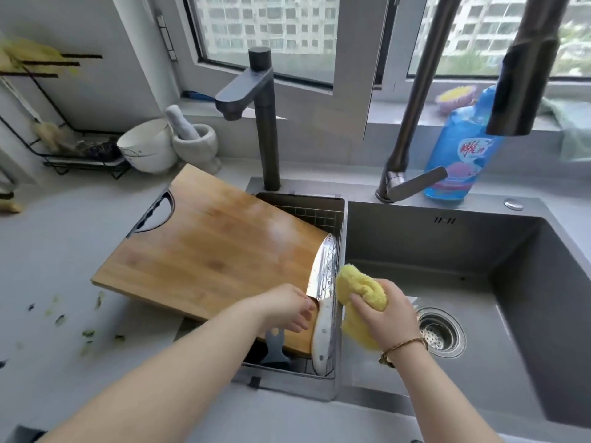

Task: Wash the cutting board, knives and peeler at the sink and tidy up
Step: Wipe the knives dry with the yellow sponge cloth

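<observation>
While knife point(323, 292) lies between hands, left point(287, 306) seemingly touching handle — right point(388, 314) gripping yellow cloth point(358, 295)

This is a home kitchen. A steel sink point(447, 251) with two taps point(265, 123) is set into a grey table point(64, 251) under a window point(271, 27) facing apartment blocks. Beside it stand bowls point(147, 145), a mortar point(196, 142), a dish rack point(64, 148) and a detergent bottle point(454, 155).

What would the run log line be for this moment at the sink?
stage: washing | left hand: at knife handle on cutting board | right hand: gripping yellow cloth over sink | faucet: off
</observation>
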Available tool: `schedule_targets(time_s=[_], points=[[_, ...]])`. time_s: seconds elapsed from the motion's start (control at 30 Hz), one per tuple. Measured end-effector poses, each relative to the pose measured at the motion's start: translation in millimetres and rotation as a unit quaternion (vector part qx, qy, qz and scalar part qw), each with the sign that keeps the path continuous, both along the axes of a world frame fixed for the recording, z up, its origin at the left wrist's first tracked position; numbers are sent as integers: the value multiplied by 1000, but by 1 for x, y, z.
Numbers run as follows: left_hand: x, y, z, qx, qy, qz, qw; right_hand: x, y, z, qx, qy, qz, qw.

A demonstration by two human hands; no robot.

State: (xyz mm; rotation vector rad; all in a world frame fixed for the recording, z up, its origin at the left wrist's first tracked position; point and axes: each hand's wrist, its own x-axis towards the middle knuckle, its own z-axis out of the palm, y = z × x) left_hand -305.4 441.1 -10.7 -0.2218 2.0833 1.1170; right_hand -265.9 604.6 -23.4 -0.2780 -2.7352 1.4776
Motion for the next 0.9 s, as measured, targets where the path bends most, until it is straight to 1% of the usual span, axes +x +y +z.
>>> schedule_targets(time_s=[0.07,0.2,0.3,0.4,0.53,0.63,0.7,0.83,0.9], points=[[-12,10,-8,-20,-29,-1,999,1,4,-2,-20,3,-22,1000],[-27,28,-21,-70,-54,-20,996,4,12,-2,-23,1,-51,998],[-27,31,-32,-59,-90,2,994,7,13,-4,-34,2,-68,997],[-30,30,-39,-44,-107,38,993,10,14,-7,-31,-6,-84,996],[-34,26,-39,-25,-131,54,990,11,13,-12,-23,-13,-90,996],[-36,24,-41,-22,-147,46,988,8,11,-13,-26,-8,-81,996],[-35,26,-42,-50,-140,24,989,7,11,-13,-25,-8,-74,997],[-27,39,-49,-132,-69,-85,985,8,16,-15,-39,-10,-70,997],[-23,42,-52,-159,-44,-113,980,8,18,-16,-46,-14,-71,996]])
